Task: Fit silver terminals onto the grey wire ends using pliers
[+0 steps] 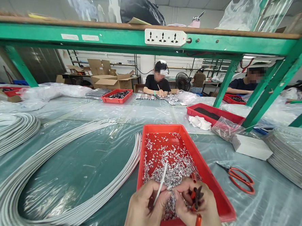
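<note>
White cable end (162, 178) pinched between both hands — left hand (141, 212), right hand (195, 205) — over the red tray (211, 177).

Red-handled scissors (239, 179) lie on the plastic-covered table (92, 164) near a white box (251, 147). Bundled white cables (294, 155) lie right; a power strip (165, 37) hangs on the green shelf frame (110, 37).

The room is bright, with soft white light from above. It shines in pale patches on the clear plastic sheet (98, 164) over the counter (287, 203), mostly far back. Shadows are faint; a small dark one sits under the hands. Near things look sharp, like the red tray (194, 151). The green shelf frame (110, 38) bends and leans at the edges, and everything looks a bit squashed. Faces at the back are blurred
</note>
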